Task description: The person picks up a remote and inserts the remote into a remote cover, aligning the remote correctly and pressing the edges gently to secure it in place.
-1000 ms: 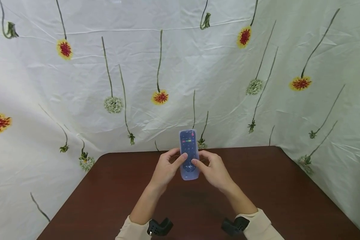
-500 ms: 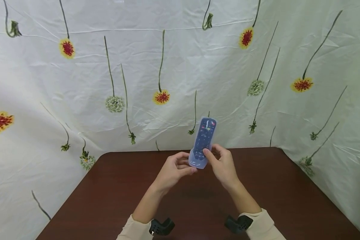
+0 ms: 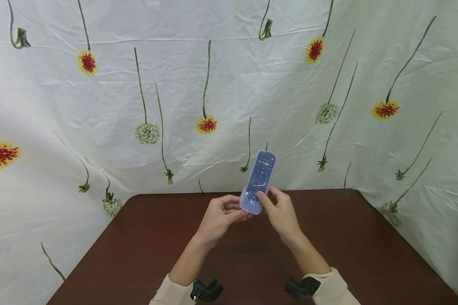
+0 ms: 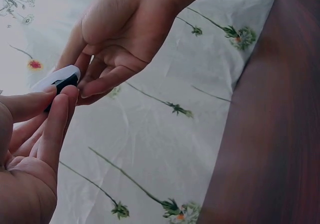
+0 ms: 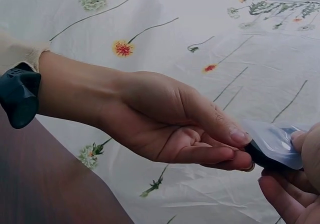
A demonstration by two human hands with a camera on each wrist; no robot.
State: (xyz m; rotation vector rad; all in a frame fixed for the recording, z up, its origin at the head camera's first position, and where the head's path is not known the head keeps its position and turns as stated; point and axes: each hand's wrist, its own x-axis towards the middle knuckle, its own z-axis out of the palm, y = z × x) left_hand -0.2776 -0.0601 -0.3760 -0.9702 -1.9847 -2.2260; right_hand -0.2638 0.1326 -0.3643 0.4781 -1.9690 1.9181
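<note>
A dark blue-looking remote control (image 3: pixel 262 169) stands raised over the table, tilted to the right, inside a translucent cover (image 3: pixel 247 205). My left hand (image 3: pixel 217 218) pinches its lower left corner between thumb and fingers. In the right wrist view the left thumb and fingertips sit at a black edge (image 5: pixel 265 156) showing below the clear cover (image 5: pixel 270 138). My right hand (image 3: pixel 284 214) grips the right side, its thumb on the lower buttons and its fingers behind. The left wrist view shows the black end (image 4: pixel 61 88) between the left thumb and fingers.
The dark brown table (image 3: pixel 252 262) lies below both hands. A white cloth (image 3: pixel 229 84) printed with flowers hangs behind and around it. Black wrist cameras (image 3: pixel 207 290) are strapped over the cream sleeves (image 3: pixel 172 292).
The remote control has moved up and right and turned from upright to tilted right. My left hand has shifted from its side to its lower corner; the right thumb stays on the front.
</note>
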